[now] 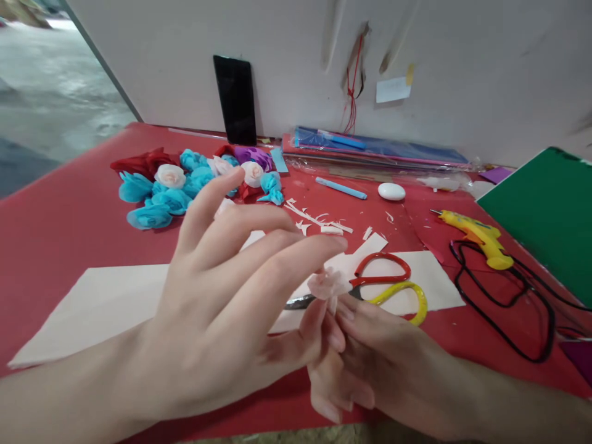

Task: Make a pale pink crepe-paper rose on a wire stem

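Note:
A small pale pink paper flower [329, 283] is held upright between my hands, above the scissors. The fingers of my right hand [370, 351] pinch its twisted base from the right. My left hand [235, 290] arches over from the left, its thumb near the base of the flower and its other fingers extended and spread above it. Scissors [383, 280] with one red and one yellow handle lie behind the flower, their blades partly hidden by my left hand. Under them is a long strip of white paper [115, 302].
Blue, red, white and purple paper flowers [169, 200] are heaped at the back left. A phone [235, 98] leans on the wall. Paper scraps [314, 219], a blue pen [341, 188] and a white oval object [391, 191] lie behind my hands. A yellow glue gun [481, 237] with black cord lies right.

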`<state>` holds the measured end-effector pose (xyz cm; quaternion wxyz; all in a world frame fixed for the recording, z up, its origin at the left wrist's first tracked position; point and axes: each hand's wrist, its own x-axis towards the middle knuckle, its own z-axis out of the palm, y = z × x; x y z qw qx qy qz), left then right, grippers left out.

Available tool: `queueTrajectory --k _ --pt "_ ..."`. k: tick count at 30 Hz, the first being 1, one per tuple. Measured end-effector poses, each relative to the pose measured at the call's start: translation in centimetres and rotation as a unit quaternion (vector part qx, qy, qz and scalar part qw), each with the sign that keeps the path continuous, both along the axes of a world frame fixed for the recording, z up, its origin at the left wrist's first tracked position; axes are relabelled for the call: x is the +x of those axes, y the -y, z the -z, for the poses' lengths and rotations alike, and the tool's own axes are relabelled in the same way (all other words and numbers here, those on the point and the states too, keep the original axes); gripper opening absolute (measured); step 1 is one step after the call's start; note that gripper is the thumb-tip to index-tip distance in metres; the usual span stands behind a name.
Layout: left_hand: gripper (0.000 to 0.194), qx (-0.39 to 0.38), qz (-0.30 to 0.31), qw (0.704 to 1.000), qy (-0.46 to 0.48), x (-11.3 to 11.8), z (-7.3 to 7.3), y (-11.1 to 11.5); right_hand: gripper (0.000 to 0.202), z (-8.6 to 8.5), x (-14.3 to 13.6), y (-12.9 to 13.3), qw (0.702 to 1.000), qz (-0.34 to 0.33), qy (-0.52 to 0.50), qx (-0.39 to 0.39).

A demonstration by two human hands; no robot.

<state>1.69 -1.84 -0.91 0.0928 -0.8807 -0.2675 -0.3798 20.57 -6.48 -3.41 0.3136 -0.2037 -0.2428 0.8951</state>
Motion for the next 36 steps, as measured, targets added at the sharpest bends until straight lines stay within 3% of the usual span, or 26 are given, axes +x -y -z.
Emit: queueTrajectory --k 11,19,28,36 --pt "0.026 -0.021 -0.017 1.000 0.014 0.2 -0.3 0.2 0.033 0.1 -0.4 0.2 1.000 0.014 0.014 0.011" --pt "0.034 0.017 -0.009 0.997 0.078 0.5 -0.2 0.3 0.025 0.0 -0.2 0.3 0.999 0.007 0.023 0.027" --pt "0.036 0.056 0.012 0.997 0.058 -0.2 0.3 0.3 0.031 -0.6 -0.3 0.3 0.986 0.049 0.119 0.109" --pt "0.037 0.065 0.016 0.996 0.065 0.1 -0.3 0.5 0.031 -1.0 -0.3 0.6 0.972 0.070 0.182 0.128"
